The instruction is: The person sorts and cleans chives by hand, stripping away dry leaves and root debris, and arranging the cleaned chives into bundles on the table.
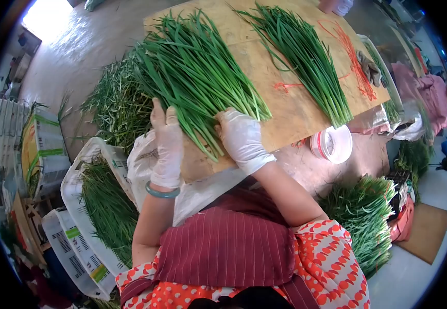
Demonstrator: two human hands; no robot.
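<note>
A loose spread of green garlic chives (198, 67) lies across the wooden board (295, 123), pale stem ends toward the lower right. My right hand (241, 139), in a white glove, has its fingers curled at the stems along the near side of this spread. At the left edge of the leaves is my left hand (167, 147), also gloved, with fingers stretched upward and thumb apart. A bangle circles the left wrist. Farther right on the board lies a second, narrower bunch of chives (306, 67).
Red ties (352, 56) and a dark glove (368, 68) lie at the board's right. Below it stands a white tub (331, 145). A white crate (74, 185) of chives is at my left, with a heap of leaves (118, 95) beyond. More chives (360, 219) are piled at my right.
</note>
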